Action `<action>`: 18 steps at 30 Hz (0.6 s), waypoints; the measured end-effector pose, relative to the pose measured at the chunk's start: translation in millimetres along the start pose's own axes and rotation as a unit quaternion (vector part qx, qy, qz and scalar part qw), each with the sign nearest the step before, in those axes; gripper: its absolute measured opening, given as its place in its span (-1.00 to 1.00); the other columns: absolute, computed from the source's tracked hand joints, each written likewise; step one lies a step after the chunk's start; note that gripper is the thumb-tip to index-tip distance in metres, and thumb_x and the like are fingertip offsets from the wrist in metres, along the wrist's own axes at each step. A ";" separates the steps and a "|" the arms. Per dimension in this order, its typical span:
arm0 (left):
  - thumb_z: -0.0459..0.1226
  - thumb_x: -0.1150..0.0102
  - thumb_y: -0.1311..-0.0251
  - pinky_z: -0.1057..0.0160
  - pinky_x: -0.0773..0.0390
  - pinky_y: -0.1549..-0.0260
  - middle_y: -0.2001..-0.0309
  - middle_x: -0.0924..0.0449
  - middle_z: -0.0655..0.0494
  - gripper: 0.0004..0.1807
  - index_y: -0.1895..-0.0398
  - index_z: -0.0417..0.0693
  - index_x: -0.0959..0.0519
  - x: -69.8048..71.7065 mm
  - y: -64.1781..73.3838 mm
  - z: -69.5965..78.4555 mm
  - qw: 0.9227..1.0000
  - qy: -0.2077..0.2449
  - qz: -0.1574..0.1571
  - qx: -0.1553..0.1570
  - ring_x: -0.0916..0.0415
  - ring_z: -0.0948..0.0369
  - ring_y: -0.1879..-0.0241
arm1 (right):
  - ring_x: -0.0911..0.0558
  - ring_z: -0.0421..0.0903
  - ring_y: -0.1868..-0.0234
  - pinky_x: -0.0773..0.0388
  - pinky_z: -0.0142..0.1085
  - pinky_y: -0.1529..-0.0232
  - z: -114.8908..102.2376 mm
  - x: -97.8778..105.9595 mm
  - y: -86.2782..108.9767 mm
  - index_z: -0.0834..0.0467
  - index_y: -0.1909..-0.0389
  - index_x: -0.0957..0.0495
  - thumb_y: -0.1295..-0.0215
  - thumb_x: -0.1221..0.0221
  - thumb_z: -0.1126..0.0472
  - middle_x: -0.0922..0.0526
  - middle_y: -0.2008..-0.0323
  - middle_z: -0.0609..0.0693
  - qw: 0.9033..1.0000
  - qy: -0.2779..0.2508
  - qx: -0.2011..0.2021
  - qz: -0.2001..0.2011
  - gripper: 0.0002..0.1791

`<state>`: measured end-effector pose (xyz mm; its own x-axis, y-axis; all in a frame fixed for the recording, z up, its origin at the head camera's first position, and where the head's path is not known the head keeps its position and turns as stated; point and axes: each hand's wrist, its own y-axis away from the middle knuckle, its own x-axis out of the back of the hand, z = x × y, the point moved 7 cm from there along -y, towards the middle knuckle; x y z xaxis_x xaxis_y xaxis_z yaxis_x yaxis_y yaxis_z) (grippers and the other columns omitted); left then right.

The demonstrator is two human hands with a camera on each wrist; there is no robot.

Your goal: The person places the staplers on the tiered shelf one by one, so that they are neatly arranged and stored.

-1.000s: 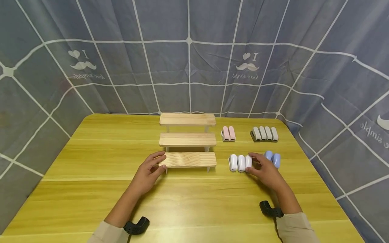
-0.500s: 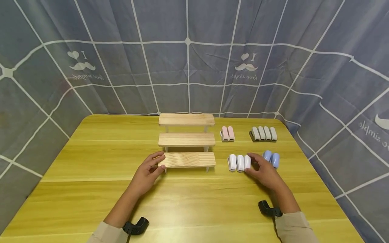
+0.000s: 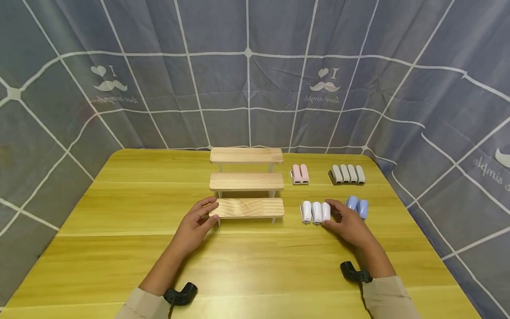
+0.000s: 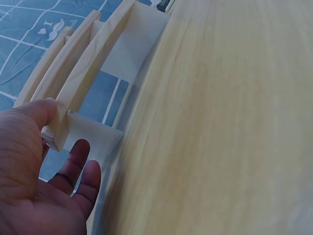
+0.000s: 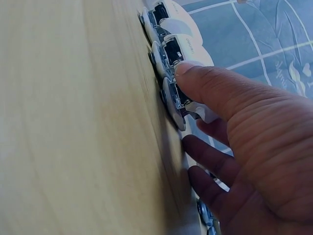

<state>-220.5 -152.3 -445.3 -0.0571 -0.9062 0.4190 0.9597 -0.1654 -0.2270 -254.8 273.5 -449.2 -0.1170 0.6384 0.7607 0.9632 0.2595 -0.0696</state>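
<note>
A three-step wooden display stand [image 3: 247, 208] stands mid-table on white supports. My left hand [image 3: 194, 226] is at the left end of its lowest board, thumb and forefinger pinching that end while the other fingers hang below, as the left wrist view shows. To the right, several small white staplers [image 3: 306, 212] line up side by side. My right hand [image 3: 351, 226] pinches the rightmost white stapler [image 5: 201, 111] between thumb and forefinger; that stapler still sits against its neighbour in the row. The thumb covers part of it in the right wrist view.
Two blue staplers [image 3: 361, 209] lie just right of my right hand, partly behind it. Farther back are two pink staplers [image 3: 300, 174] and a row of several grey ones [image 3: 350, 174]. A blue-grey checked curtain [image 3: 247, 88] borders the table [image 3: 255, 274] at the back and sides.
</note>
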 end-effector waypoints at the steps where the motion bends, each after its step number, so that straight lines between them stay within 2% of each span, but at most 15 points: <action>1: -0.25 -0.21 -0.37 0.19 -0.52 0.03 -0.38 -0.34 0.06 -0.51 -0.31 -0.24 -0.48 0.1 -0.2 0.2 1.000 0.001 0.001 0.001 -0.41 0.07 -0.22 | -0.49 0.27 -0.21 -0.35 0.16 -0.20 -0.1 0.1 0.3 0.31 -0.39 -0.30 -0.28 -0.36 0.18 -0.54 -0.18 0.30 1.000 0.000 0.001 0.001 -0.27; 18: -0.21 -0.19 -0.38 0.28 -0.53 0.08 -0.38 -0.34 0.07 -0.51 -0.31 -0.23 -0.48 -0.1 2.0 3.9 1.000 0.012 -0.003 -0.006 -0.45 0.10 -0.16 | -0.52 0.31 -0.17 -0.44 0.14 -0.15 5.8 4.4 0.3 0.31 -0.35 -0.29 -0.28 -0.36 0.18 -0.50 -0.18 0.36 0.999 -0.031 -0.004 0.041 -0.30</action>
<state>-217.5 -151.0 -442.4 -0.0688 -0.9142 0.3993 0.9558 -0.1751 -0.2361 -256.4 280.5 -449.6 -0.0514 0.7014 0.7109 0.9720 0.1986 -0.1256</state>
